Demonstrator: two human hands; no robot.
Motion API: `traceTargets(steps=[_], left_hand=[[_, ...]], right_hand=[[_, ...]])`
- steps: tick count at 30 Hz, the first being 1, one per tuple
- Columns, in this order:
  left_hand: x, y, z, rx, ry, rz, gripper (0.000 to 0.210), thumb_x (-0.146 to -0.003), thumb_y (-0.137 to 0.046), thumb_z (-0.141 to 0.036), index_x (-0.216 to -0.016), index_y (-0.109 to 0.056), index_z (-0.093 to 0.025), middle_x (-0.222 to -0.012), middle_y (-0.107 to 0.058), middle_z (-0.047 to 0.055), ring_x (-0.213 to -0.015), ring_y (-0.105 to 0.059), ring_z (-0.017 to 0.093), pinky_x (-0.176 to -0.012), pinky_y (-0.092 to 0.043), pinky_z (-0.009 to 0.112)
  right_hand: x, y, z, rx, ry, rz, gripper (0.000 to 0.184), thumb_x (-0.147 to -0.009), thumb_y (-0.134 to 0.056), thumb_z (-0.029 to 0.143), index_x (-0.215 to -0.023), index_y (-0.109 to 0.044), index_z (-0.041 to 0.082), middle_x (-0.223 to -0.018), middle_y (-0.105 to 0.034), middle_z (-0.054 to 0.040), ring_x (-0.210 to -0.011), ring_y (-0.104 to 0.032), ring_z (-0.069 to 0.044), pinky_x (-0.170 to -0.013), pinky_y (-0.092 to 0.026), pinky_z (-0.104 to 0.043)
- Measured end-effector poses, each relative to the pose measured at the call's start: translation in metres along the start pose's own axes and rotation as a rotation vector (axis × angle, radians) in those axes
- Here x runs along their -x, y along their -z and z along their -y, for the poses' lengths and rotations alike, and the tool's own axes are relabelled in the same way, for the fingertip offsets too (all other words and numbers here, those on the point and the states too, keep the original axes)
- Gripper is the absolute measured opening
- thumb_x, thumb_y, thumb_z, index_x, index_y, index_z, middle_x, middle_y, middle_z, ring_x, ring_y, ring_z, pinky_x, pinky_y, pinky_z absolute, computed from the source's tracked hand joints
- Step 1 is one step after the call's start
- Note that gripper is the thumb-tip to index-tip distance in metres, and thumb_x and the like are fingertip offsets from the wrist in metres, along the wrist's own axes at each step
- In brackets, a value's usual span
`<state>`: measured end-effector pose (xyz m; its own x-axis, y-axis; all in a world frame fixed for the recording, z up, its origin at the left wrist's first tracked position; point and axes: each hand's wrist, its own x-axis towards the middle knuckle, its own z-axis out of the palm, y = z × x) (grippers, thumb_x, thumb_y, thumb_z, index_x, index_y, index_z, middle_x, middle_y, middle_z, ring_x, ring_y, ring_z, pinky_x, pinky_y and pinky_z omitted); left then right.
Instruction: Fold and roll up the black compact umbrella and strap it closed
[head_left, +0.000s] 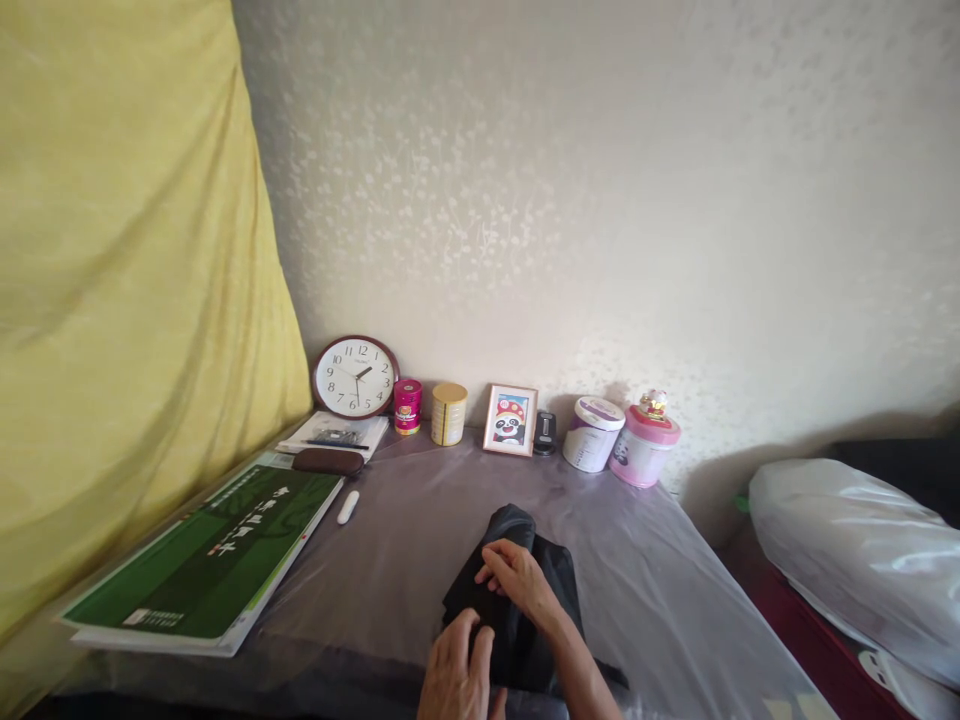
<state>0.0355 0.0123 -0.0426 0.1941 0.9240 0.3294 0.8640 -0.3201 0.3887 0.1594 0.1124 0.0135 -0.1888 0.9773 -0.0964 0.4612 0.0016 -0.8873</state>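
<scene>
A piece of dark, creased black fabric (559, 575) lies bunched in loose folds at the near middle of the table; its exact kind I cannot make out. My right hand (517, 580) reaches over its middle, fingers curled in and pinched against the cloth. At the fabric's near left edge is my left hand (457, 668), its fingers bent and closed on the edge, the thumb partly out of sight at the bottom of the picture. A pointed black end sticks out on the right beyond my right forearm.
A green-covered book (217, 550) lies on the left, near a brown case (328, 461) and a small white object (348, 507). Along the wall stand a clock (357, 376), a pink tin (408, 408), a yellow canister (449, 415), a panda picture frame (510, 420) and two tubs (592, 437).
</scene>
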Motion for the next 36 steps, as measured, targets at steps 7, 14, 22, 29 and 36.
traceTargets(steps=[7,14,22,29,36], left_hand=[[-0.011,-0.010,-0.010,-0.076,-0.084,0.005,0.079,-0.059,-0.061,-0.020,-0.133,-0.035,-0.016,-0.140,-0.038,0.013,-0.126,-0.038,0.032,-0.102,-0.038,0.043],[-0.006,-0.045,0.002,-0.226,-0.098,-0.086,0.084,-0.070,-0.034,0.008,-0.138,0.006,-0.021,-0.137,-0.043,0.011,-0.124,-0.042,0.021,-0.099,-0.043,0.031],[-0.005,-0.054,0.000,-0.247,-0.048,-0.153,0.081,-0.074,-0.028,0.007,-0.135,0.017,-0.021,-0.131,-0.049,0.012,-0.118,-0.049,0.020,-0.093,-0.047,0.030],[-0.009,-0.041,-0.002,-0.099,0.084,0.178,0.071,-0.073,-0.020,0.007,-0.137,-0.012,-0.022,-0.140,-0.036,0.011,-0.127,-0.037,0.022,-0.099,-0.041,0.035],[-0.018,-0.012,-0.010,0.024,0.172,0.380,0.082,-0.060,-0.034,0.005,-0.138,-0.016,-0.013,-0.145,-0.023,0.014,-0.133,-0.027,0.022,-0.105,-0.031,0.033]], right_hand=[[0.010,0.000,0.007,0.172,0.146,0.019,0.027,-0.085,-0.041,0.031,-0.084,-0.065,0.021,-0.074,-0.072,-0.0001,-0.063,-0.063,-0.013,-0.061,-0.044,-0.022],[0.030,0.002,0.001,0.454,0.484,-0.211,0.021,-0.084,-0.048,0.020,-0.087,-0.068,0.025,-0.093,-0.070,-0.0012,-0.093,-0.058,-0.018,-0.085,-0.043,-0.030],[-0.006,0.014,-0.027,0.625,0.555,-0.315,0.027,-0.089,-0.041,0.021,-0.105,-0.063,0.023,-0.116,-0.062,-0.0053,-0.118,-0.046,-0.021,-0.103,-0.029,-0.044],[-0.047,0.028,-0.034,0.608,0.376,-0.241,0.032,-0.090,-0.036,0.026,-0.106,-0.063,0.024,-0.117,-0.062,-0.0034,-0.120,-0.045,-0.020,-0.104,-0.025,-0.041],[-0.064,0.039,-0.038,0.428,0.237,-0.374,0.032,-0.087,-0.037,0.029,-0.101,-0.064,0.019,-0.107,-0.065,-0.0059,-0.103,-0.057,-0.018,-0.097,-0.035,-0.031]])
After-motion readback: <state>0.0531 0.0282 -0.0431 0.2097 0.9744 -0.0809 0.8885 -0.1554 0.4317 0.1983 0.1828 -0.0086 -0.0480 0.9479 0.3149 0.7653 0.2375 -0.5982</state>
